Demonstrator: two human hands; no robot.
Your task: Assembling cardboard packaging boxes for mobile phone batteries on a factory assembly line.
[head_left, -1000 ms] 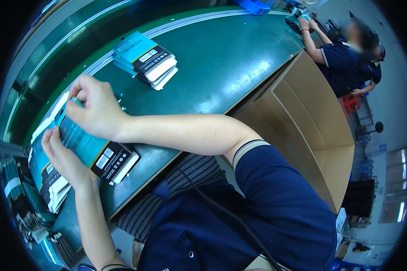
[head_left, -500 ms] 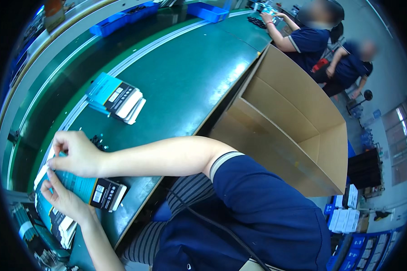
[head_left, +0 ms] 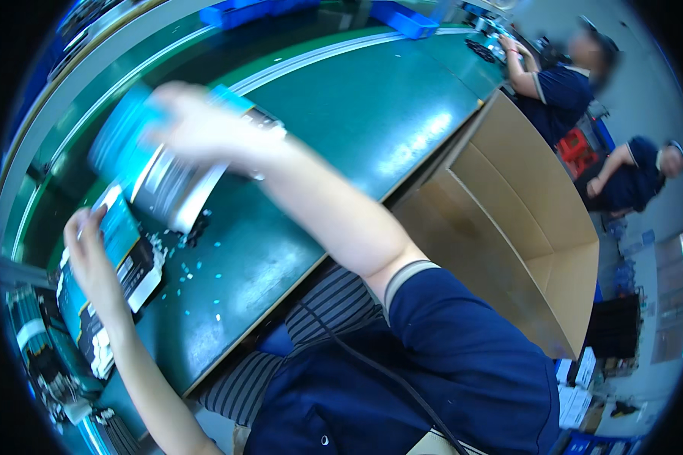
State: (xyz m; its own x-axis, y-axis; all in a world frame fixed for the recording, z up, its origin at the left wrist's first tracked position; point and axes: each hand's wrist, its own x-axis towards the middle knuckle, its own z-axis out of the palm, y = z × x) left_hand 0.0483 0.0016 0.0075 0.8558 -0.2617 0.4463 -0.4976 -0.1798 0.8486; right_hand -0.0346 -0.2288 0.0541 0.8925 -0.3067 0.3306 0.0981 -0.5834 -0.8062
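Note:
My right hand (head_left: 193,129), smeared by motion, grips a flat teal carton (head_left: 121,148) with a black-and-white end, raised above the green table. Partly behind that hand lies a pile of similar cartons (head_left: 262,118). My left hand (head_left: 91,254) has its fingers apart and holds nothing visible. It is over the near-left stack of flat teal, black and white cartons (head_left: 99,345). Beside it lies another carton (head_left: 136,277) with a black end and ragged white edge.
Small pale-blue scraps (head_left: 190,277) and little black pieces (head_left: 197,230) lie on the green table (head_left: 334,136). A big open cardboard box (head_left: 531,235) stands to the right. Blue bins (head_left: 406,21) line the far side. Two people are at the back right.
My right hand has moved away from my left, up and right, carrying a carton. My left hand has lifted slightly and its fingers have parted. The scraps now show; the view has shifted.

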